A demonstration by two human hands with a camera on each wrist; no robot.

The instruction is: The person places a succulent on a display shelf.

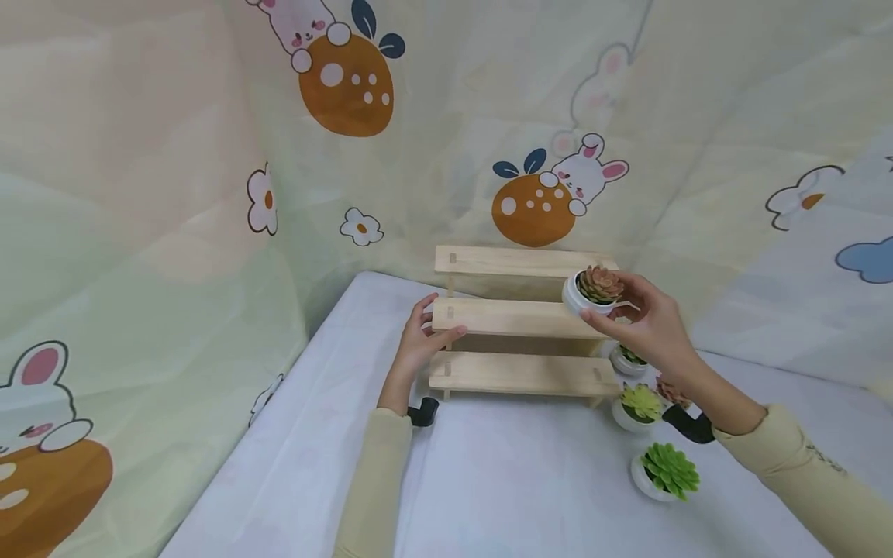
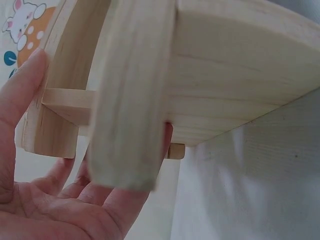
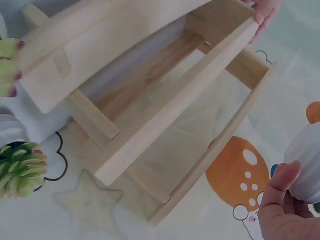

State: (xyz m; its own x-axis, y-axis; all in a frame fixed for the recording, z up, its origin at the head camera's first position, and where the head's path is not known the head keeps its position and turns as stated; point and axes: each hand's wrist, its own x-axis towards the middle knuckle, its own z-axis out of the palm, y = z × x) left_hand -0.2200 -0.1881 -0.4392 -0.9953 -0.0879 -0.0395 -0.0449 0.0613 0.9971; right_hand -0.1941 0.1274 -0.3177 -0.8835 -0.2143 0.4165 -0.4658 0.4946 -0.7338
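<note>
A three-tier wooden stand sits on the white-covered table, its boards rising like steps toward the back. My left hand grips the left end of the middle board; in the left wrist view the fingers reach behind and under the wood. My right hand pinches a small white pot holding a reddish-brown succulent. That pot is above the right end of the middle board, in front of the top board. The right wrist view shows the pot's white side against the thumb; its plant is mostly hidden.
Several potted succulents stand right of the stand: a bright green one, a yellow-green one, a reddish one partly behind my wrist, and a dark green one. Printed fabric walls close in the table's back and sides.
</note>
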